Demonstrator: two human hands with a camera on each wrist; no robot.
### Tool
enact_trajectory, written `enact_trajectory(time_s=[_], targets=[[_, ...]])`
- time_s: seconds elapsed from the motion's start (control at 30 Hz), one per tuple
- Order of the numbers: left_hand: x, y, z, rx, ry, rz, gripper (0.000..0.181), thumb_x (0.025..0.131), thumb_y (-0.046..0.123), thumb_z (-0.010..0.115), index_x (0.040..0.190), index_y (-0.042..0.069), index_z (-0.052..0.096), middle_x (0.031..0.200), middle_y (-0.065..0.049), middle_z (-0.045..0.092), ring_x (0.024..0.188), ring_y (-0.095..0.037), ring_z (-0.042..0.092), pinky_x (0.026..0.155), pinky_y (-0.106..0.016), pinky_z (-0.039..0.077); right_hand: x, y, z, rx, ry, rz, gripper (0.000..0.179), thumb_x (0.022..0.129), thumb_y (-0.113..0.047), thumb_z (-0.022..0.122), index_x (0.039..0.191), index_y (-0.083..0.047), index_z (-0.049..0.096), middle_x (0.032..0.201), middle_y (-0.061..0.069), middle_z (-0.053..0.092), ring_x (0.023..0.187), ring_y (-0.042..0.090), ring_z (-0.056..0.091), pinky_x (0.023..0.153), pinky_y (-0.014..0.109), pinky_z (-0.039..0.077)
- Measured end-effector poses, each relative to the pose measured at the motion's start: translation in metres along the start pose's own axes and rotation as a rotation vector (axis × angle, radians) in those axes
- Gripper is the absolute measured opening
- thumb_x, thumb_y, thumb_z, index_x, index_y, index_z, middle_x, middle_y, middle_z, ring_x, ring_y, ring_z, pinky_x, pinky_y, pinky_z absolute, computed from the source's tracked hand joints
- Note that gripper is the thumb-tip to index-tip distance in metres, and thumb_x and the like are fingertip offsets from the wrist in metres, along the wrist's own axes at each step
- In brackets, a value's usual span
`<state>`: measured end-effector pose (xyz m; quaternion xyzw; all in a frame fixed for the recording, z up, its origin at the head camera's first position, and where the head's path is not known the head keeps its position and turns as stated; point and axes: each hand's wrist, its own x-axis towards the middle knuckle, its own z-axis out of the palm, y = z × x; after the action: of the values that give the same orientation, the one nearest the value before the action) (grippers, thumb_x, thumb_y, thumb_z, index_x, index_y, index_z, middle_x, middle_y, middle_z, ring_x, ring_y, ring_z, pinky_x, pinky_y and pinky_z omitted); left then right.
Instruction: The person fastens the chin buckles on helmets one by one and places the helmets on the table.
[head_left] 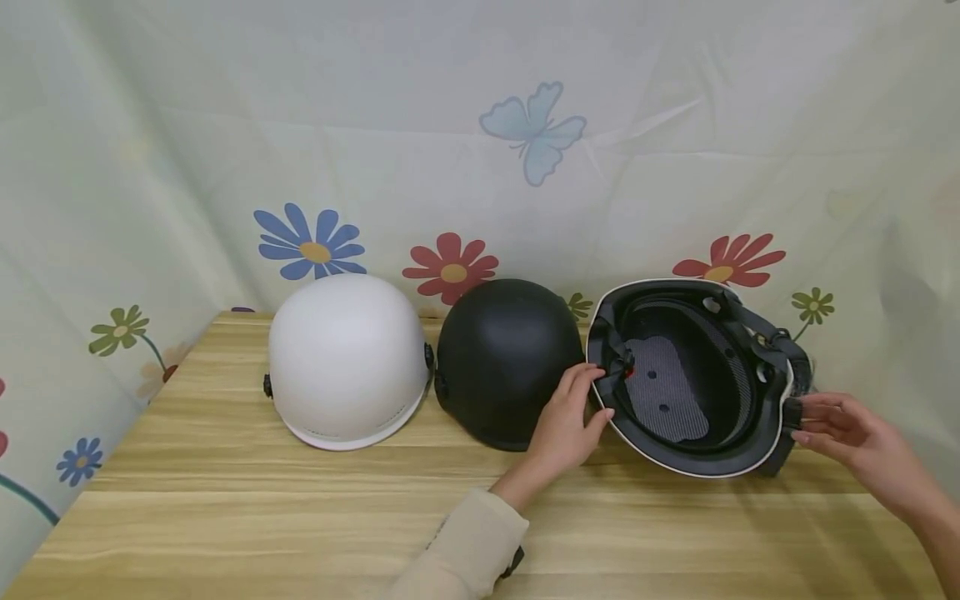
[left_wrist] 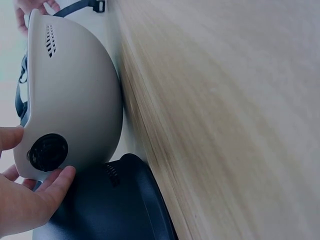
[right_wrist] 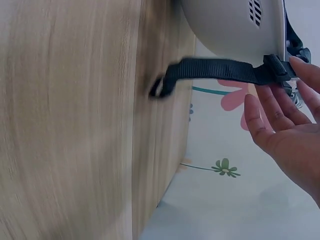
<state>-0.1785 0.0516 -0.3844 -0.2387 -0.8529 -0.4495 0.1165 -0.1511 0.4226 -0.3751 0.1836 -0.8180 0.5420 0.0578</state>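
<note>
A white helmet (head_left: 697, 462) lies tipped on the right of the table, its black padded inside facing me. My left hand (head_left: 566, 421) holds its left rim, thumb at the edge and fingers spread over the outer shell near a black round knob (left_wrist: 48, 152). At the opposite rim, my right hand (head_left: 866, 446) pinches a black strap at its buckle (right_wrist: 276, 68) between thumb and fingers. The loose end of the strap (right_wrist: 215, 69) hangs away from the shell. Beside my left hand stands a black helmet (head_left: 506, 358), dome up, close to the white one.
Another white helmet (head_left: 345, 358) stands dome up left of the black one. All three line the back of the wood-grain table (head_left: 262, 517). A flowered curtain (head_left: 420, 167) hangs right behind and down the sides.
</note>
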Motion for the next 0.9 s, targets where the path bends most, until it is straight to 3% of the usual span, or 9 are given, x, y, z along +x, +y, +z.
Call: enact_trajectory(time_s=[0.1, 0.23, 0.53, 0.63, 0.83, 0.9], targets=[[0.0, -0.001, 0.001, 0.005, 0.004, 0.001, 0.045, 0.088, 0.018, 0.062, 0.129, 0.01, 0.046, 0.136, -0.005, 0.039, 0.117, -0.018, 0.048, 0.092, -0.03, 0.042, -0.001, -0.02, 0.011, -0.128, 0.014, 0.013, 0.043, 0.084, 0.015, 0.053, 0.119, -0.011, 0.052, 0.101, -0.012, 0.058, 0.084, 0.001, 0.061, 0.066, 0.016, 0.05], [0.0, -0.001, 0.001, 0.013, 0.01, 0.005, 0.045, 0.088, 0.018, 0.062, 0.129, 0.01, 0.046, 0.135, -0.005, 0.039, 0.116, -0.018, 0.048, 0.091, -0.03, 0.043, -0.001, -0.029, 0.02, -0.206, 0.059, 0.031, 0.042, 0.082, 0.015, 0.056, 0.115, -0.011, 0.054, 0.098, -0.014, 0.057, 0.082, -0.002, 0.059, 0.065, 0.015, 0.049], [0.0, -0.003, 0.002, 0.011, 0.012, 0.016, 0.045, 0.087, 0.017, 0.063, 0.129, 0.01, 0.046, 0.135, -0.006, 0.04, 0.116, -0.018, 0.048, 0.091, -0.03, 0.043, -0.001, -0.026, 0.026, -0.235, 0.141, 0.041, 0.037, 0.08, 0.012, 0.061, 0.108, -0.011, 0.058, 0.093, -0.016, 0.058, 0.079, -0.004, 0.057, 0.064, 0.012, 0.047], [0.0, -0.002, 0.002, 0.009, 0.009, 0.012, 0.045, 0.088, 0.018, 0.062, 0.129, 0.01, 0.046, 0.135, -0.005, 0.04, 0.116, -0.018, 0.048, 0.092, -0.03, 0.042, -0.001, -0.008, 0.019, -0.269, 0.166, 0.058, 0.032, 0.081, 0.009, 0.063, 0.108, -0.007, 0.058, 0.091, -0.014, 0.06, 0.078, -0.004, 0.058, 0.063, 0.011, 0.046], [0.0, -0.001, 0.0, 0.009, 0.003, 0.013, 0.045, 0.088, 0.018, 0.062, 0.129, 0.01, 0.046, 0.135, -0.005, 0.04, 0.117, -0.018, 0.047, 0.092, -0.03, 0.042, -0.005, 0.063, -0.008, -0.261, 0.174, 0.059, 0.037, 0.079, 0.002, 0.068, 0.113, -0.006, 0.057, 0.097, -0.006, 0.06, 0.08, -0.002, 0.06, 0.063, 0.012, 0.047], [0.0, -0.001, -0.001, 0.008, 0.003, 0.016, 0.046, 0.087, 0.018, 0.063, 0.129, 0.01, 0.046, 0.135, -0.005, 0.04, 0.118, -0.018, 0.047, 0.093, -0.03, 0.041, -0.006, 0.083, -0.017, -0.315, 0.175, 0.065, 0.035, 0.08, -0.001, 0.069, 0.112, -0.006, 0.057, 0.099, -0.005, 0.059, 0.08, -0.002, 0.06, 0.062, 0.013, 0.048]])
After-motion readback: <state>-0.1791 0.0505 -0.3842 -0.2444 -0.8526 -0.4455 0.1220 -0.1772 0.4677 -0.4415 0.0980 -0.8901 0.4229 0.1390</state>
